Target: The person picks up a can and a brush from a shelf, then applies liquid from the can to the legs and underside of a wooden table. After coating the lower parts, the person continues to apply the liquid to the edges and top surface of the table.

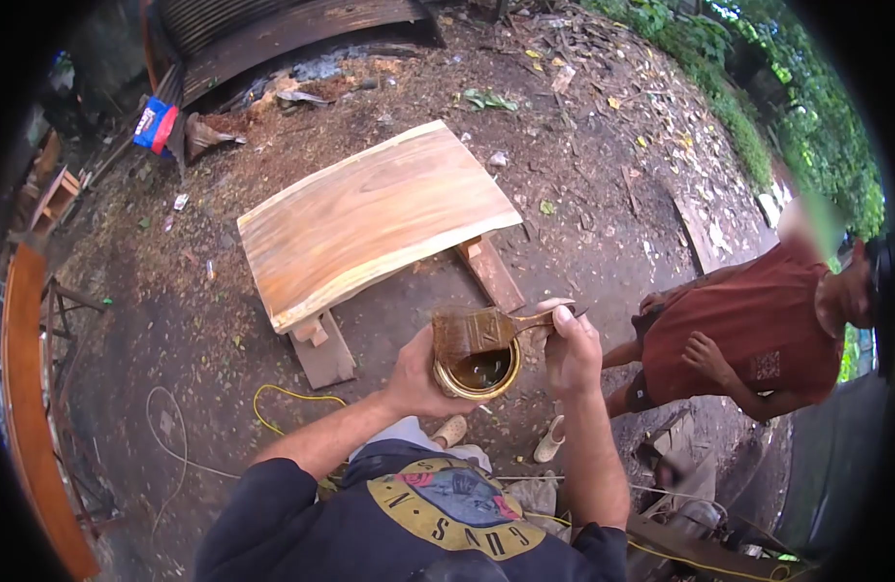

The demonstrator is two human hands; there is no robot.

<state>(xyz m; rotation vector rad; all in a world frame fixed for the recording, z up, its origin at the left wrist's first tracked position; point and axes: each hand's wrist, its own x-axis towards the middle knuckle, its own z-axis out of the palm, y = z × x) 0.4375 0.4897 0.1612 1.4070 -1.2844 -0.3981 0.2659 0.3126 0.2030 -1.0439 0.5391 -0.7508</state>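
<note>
My left hand [415, 376] is wrapped round the side of an open can [475, 393], which has dark amber liquid inside. A wide paintbrush [481, 330] lies across above the can's mouth, its brown, wet-looking bristles toward my left hand. My right hand [572, 349] pinches the brush by its handle end. Beyond the can, a pale wooden slab [370, 218] with wavy natural edges rests flat on low wooden supports.
At the right stands a person in a dark red shirt [738, 320]. A yellow cord [283, 393] winds over the dirt ground. Leaning at the far left is an orange-brown board [31, 417]. A blue and red bag [157, 126] lies at the back left.
</note>
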